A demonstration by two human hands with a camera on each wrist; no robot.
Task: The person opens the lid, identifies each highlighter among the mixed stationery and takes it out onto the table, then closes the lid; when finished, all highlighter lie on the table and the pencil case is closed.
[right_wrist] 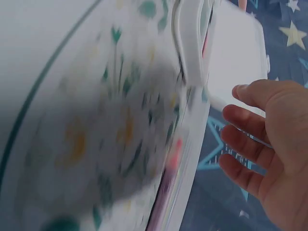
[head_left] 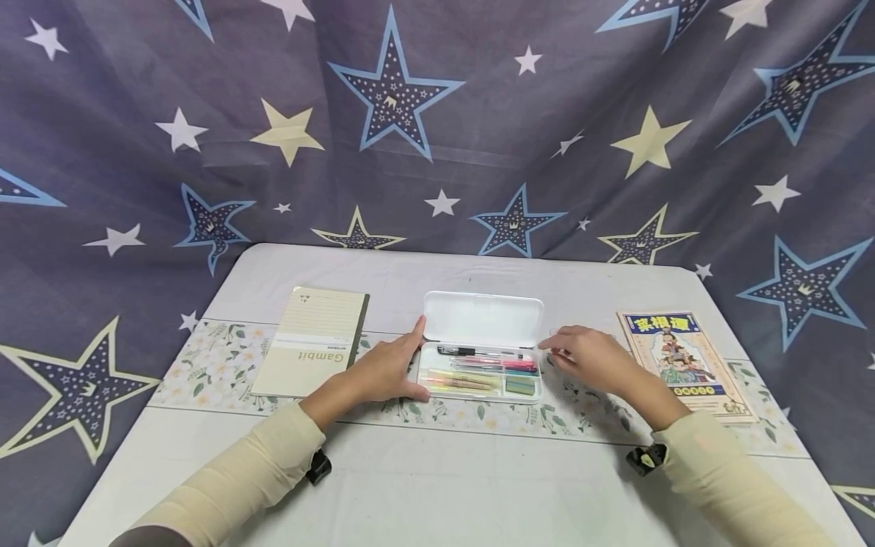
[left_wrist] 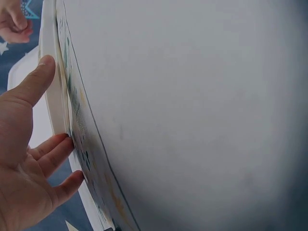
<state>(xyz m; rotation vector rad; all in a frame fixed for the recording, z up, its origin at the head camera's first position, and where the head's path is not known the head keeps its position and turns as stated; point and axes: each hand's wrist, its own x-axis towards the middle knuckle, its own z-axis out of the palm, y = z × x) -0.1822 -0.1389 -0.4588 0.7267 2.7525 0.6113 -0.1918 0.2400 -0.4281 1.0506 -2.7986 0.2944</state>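
A white pencil case (head_left: 425, 372) lies on the table with its lid (head_left: 484, 317) raised at the back. Inside are a black pen (head_left: 472, 352), pink and red pens (head_left: 502, 365), yellowish pens (head_left: 465, 381) and a small greenish block (head_left: 519, 386) in the front right compartment. My left hand (head_left: 386, 368) is spread along the case's left side, thumb at the front corner and a finger up by the lid's edge. On the other side, my right hand (head_left: 591, 357) has its fingertips at the lid's lower right corner, fingers loosely bent in the right wrist view.
Left of the case lies a cream notebook (head_left: 311, 342) marked Gambit. A colourful illustrated book (head_left: 683, 365) sits to the right, just beyond my right hand. A floral band (head_left: 437, 414) crosses the white table (head_left: 465, 486); behind hangs a star-patterned curtain (head_left: 478, 175).
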